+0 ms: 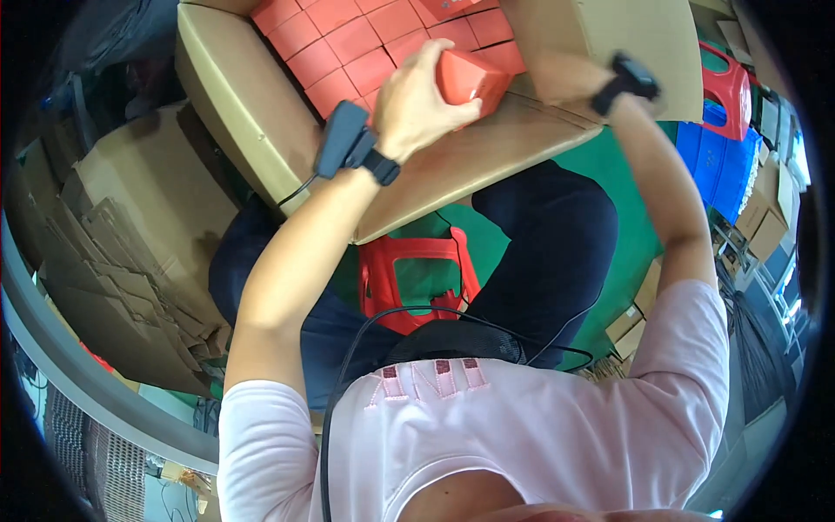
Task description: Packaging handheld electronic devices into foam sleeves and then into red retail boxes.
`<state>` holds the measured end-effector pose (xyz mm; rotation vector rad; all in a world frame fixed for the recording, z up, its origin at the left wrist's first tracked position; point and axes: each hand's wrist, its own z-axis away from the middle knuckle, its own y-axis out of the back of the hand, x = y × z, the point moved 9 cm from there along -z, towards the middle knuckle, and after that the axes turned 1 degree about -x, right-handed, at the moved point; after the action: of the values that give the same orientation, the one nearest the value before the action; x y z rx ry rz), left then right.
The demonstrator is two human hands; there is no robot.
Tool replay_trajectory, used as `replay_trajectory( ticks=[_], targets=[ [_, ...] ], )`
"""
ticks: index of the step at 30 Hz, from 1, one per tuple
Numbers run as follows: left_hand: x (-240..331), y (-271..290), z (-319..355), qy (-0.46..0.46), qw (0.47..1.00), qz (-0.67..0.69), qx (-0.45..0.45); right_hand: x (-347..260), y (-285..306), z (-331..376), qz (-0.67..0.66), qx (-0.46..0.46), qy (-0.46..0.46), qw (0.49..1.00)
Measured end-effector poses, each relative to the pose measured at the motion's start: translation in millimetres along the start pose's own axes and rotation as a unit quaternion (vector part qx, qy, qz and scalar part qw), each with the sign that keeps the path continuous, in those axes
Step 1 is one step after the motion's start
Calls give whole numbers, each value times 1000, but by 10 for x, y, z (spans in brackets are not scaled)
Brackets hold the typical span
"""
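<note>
My left hand (422, 97) is closed around a small orange-red box (470, 83), thumb on the near side and fingers on the far side. The box is tilted, above the near right part of a large open cardboard carton (487, 139). Inside the carton, similar orange-red boxes (352, 40) stand packed in close rows. My right hand (570, 83) is smeared by motion beside the carton's right flap (639, 52), and its fingers cannot be made out. Each wrist wears a black strapped device.
Flattened cardboard (139, 235) leans at the left. A red plastic stool (417, 257) stands between my legs on the green floor. To the right are a blue crate (709, 165), another red stool (729, 91) and brown cartons (764, 213). A black cable runs over my lap.
</note>
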<state>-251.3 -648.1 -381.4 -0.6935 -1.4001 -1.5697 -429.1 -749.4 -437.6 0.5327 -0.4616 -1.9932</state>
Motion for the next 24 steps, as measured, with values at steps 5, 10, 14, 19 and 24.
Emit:
replay_trajectory(
  ticks=[5, 10, 14, 19, 24],
  targets=[
    [124, -576, -219, -30, 998, -15, -59, 723, 1251, 1236, -165, 456, -124, 866],
    [0, -853, -287, -72, 988, -89, -99, 442, 1985, 926, -52, 529, -173, 829],
    [29, -1118, -259, -98, 977, -127, -139, 561, 1679, 287, -120, 461, -198, 857],
    [150, -1362, -12, -133, 954, -132, -233, 816, 1415, 224, -138, 518, -207, 819],
    [-504, -1357, 106, -183, 962, -96, -177, 286, 1545, 12, -217, 425, -100, 873]
  ],
)
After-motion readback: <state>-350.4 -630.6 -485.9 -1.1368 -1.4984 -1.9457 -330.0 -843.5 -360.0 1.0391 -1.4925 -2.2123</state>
